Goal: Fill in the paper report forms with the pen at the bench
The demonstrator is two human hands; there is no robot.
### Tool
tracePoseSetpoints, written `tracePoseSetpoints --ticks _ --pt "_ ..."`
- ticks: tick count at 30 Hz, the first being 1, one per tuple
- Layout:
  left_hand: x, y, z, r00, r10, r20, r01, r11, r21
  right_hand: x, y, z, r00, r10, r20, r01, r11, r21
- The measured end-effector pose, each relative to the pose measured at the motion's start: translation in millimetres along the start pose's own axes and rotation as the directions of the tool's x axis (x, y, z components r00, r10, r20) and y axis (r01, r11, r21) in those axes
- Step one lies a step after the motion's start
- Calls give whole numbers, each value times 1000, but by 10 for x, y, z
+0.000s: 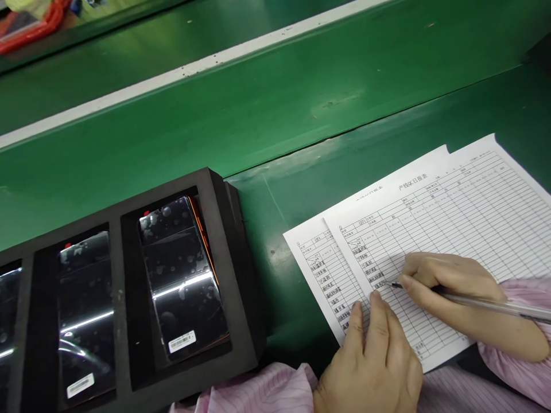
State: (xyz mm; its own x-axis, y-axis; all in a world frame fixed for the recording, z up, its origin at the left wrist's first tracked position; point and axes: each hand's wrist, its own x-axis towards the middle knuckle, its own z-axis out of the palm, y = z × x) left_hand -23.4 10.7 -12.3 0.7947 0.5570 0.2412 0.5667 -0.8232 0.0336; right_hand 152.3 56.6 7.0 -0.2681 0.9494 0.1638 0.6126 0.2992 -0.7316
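Note:
Two printed forms overlap on the green table: the top sheet [465, 223] and a lower sheet [307, 246] that shows along the left. Both have ruled grids, and handwriting fills part of their left columns. My right hand [451, 287] grips a clear pen [495, 304], its tip touching the top sheet beside the handwritten rows. My left hand [372, 355] lies flat, fingers stretched out, over the lower left part of the sheets.
To the left stands a black foam tray [210, 229] whose slots hold phones, including a phone [181, 275] with an orange edge and another phone [86, 321]. A raised green ledge [279, 120] runs behind. A red plastic rim [47, 26] shows at top left.

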Motion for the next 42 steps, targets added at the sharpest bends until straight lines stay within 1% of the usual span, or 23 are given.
tracePoseSetpoints --ticks 4,9,12,17,19,22,26,29,31,34,39,42 --pt "5 -10 -5 1000 -10 -2 10 1000 7 19 -1 -2 1000 0 6 0 999 -47" --pt "20 -28 -11 1000 27 4 -27 1000 7 31 -20 -24 1000 -6 3 6 999 -40" --pt "13 -22 -10 1000 4 5 -4 1000 1 22 -22 -27 1000 1 14 0 999 -41" --pt "6 -10 -5 1000 19 7 -19 1000 15 -19 2 -17 999 40 29 -38 997 -65" --pt "6 -5 -1 1000 5 -5 -5 1000 13 -26 6 -18 998 50 29 -48 997 -64" --pt "3 1 0 1000 -19 -18 19 1000 7 -23 2 -22 999 40 29 -38 997 -69" --pt "-5 5 -2 1000 5 4 -5 1000 8 -20 7 -24 999 38 1 -38 996 -80" --pt "1 13 -1 1000 -10 1 10 1000 5 -19 17 -28 998 50 30 -47 993 -105" --pt "18 6 -10 1000 -8 -5 9 1000 14 -14 15 -36 998 37 44 -33 994 -100" --pt "62 -35 -47 1000 14 -15 -13 999 37 -18 1 -55 1000 16 11 -15 997 -81" --pt "117 -118 -107 999 39 -29 -37 997 65 -42 6 -59 998 52 29 -50 997 -62" --pt "99 -105 -100 999 34 -20 -33 998 55 -28 17 -33 998 67 20 -66 996 -62"
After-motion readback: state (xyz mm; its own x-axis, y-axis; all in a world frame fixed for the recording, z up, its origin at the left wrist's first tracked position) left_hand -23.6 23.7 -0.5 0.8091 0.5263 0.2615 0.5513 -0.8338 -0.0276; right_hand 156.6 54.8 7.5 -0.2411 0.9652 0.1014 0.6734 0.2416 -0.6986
